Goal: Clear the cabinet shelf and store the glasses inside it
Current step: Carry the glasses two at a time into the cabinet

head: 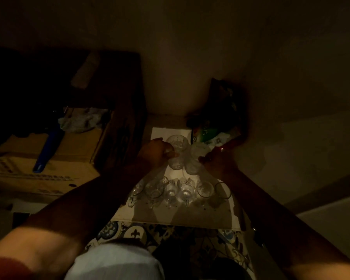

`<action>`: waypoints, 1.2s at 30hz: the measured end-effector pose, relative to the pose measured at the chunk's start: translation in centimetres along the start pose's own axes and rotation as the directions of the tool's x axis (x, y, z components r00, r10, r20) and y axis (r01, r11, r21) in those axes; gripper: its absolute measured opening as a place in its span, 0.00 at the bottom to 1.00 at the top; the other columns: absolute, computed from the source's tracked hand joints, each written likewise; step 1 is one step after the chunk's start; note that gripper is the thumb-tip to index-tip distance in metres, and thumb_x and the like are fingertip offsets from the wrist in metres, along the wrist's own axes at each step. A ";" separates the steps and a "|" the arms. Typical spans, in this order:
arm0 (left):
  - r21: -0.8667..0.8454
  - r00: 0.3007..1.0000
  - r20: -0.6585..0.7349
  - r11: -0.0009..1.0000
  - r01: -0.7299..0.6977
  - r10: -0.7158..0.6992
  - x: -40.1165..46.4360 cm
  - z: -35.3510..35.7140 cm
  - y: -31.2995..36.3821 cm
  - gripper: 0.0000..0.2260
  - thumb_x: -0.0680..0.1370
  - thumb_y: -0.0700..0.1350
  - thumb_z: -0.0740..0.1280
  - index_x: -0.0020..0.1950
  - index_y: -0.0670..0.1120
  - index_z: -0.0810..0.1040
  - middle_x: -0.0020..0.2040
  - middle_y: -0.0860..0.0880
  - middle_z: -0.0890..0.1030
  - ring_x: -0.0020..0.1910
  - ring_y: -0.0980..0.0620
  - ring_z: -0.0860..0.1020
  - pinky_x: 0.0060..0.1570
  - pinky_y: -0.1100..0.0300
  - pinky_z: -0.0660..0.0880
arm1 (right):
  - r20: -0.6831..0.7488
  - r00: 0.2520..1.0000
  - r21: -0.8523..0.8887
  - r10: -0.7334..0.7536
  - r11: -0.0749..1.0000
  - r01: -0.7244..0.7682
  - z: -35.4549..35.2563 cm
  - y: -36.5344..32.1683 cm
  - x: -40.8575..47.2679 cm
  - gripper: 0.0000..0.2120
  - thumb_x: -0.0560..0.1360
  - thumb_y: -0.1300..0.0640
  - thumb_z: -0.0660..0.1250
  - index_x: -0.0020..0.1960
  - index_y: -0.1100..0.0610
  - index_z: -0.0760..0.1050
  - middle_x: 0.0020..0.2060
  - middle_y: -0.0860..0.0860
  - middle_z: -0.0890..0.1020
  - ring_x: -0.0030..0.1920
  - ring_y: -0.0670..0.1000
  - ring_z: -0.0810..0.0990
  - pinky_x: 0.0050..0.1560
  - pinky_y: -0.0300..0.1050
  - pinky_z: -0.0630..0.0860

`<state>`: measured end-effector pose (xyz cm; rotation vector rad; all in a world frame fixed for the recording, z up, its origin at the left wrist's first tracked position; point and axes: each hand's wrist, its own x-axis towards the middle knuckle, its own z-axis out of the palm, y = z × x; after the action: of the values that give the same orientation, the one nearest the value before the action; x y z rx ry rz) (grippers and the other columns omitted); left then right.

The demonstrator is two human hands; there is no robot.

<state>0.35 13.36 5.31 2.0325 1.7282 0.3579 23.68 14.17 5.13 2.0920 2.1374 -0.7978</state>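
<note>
The scene is very dark, and only the middle is lit. Both arms of the person reach forward over a pale shelf (202, 216) that is seen from above. The left hand (155, 151) holds a clear glass (177, 151) from its left side; the fingers (171, 153) are curled against the wall of the glass and grip it. This glass is in the back part of the shelf, and its open mouth points toward the wall behind. Just beside it, on the right, there is a second glass (193, 161), and the two seem to touch each other. The right hand (214, 160) is at the right side of this second glass, with its fingers at the glass, but the hand is in deep shadow and I cannot tell if it grips the glass or only touches it. Nearer to the person, a row of glasses (176, 190) stands upright across the shelf, close together, from the left edge to the right edge; some of them have handles. Behind the right hand, in the back right corner, a green and white packet (208, 134) lies against a dark object. To the left of the shelf are cardboard boxes (49, 158), and a blue tool handle (48, 150) lies on top of them, with a crumpled cloth (83, 121) behind it. Under the front edge of the shelf a patterned tile floor (133, 233) shows.
</note>
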 end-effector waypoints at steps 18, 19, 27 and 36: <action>0.064 0.996 0.084 0.998 0.017 -0.023 -0.2 2.9 -2.9 0.19 0.77 0.62 0.67 0.61 0.53 0.83 0.66 0.47 0.80 0.75 0.49 0.67 0.74 0.51 0.62 | 0.006 0.999 -0.095 0.037 0.995 -0.036 3.7 0.4 0.6 0.25 0.82 0.38 0.53 0.61 0.54 0.78 0.61 0.55 0.81 0.62 0.57 0.78 0.61 0.50 0.73; 0.066 0.994 0.107 0.998 0.012 -0.019 -0.1 3.0 -3.1 0.19 0.77 0.62 0.66 0.61 0.53 0.83 0.66 0.47 0.80 0.73 0.50 0.70 0.74 0.51 0.61 | 0.005 0.999 -0.099 0.036 0.994 -0.036 3.8 0.3 0.6 0.24 0.82 0.39 0.53 0.62 0.54 0.78 0.61 0.55 0.81 0.62 0.57 0.78 0.61 0.49 0.73; 0.035 0.996 0.080 0.999 0.042 -0.044 -0.6 4.0 -4.1 0.30 0.69 0.72 0.57 0.56 0.55 0.85 0.59 0.49 0.84 0.66 0.47 0.76 0.70 0.51 0.66 | 0.026 0.999 -0.132 0.033 0.991 -0.029 4.7 0.4 0.5 0.24 0.83 0.40 0.52 0.62 0.55 0.77 0.61 0.56 0.81 0.60 0.57 0.79 0.63 0.53 0.75; 0.072 0.993 0.122 0.997 0.001 -0.010 -0.7 5.5 -4.6 0.29 0.72 0.72 0.58 0.60 0.55 0.83 0.66 0.51 0.80 0.70 0.51 0.73 0.74 0.51 0.61 | 0.052 0.999 -0.194 -0.002 0.981 0.012 5.8 0.5 0.3 0.22 0.84 0.43 0.51 0.66 0.54 0.75 0.64 0.55 0.79 0.64 0.57 0.77 0.65 0.52 0.74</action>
<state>-1.16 12.31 -1.63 2.0540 1.6948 0.1676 22.26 12.17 -0.18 1.9470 2.1028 -0.6083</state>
